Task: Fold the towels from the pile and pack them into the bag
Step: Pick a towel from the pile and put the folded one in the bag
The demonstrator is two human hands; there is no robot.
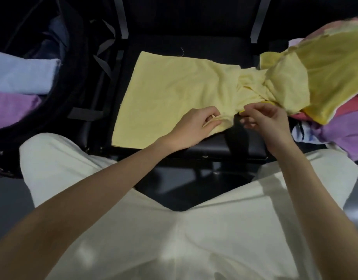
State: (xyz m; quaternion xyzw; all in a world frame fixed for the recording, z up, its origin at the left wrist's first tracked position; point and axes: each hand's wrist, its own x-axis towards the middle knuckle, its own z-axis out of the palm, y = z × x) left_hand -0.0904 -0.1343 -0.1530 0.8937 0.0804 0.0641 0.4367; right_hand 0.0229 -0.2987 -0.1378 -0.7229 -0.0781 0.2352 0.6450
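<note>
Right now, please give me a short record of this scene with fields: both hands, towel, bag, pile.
left hand: left hand pinches the near edge of the pale yellow towel
right hand: right hand fingers curled at the towel's twisted part; grip unclear
towel: left part flat on the black seat, right part bunched
bag: black bag, left, holds a blue towel and a purple towel
pile: pile, right

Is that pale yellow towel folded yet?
Not yet. The pale yellow towel lies flat at its left half, bunched and twisted at the right, where both hands work its near edge.
</note>
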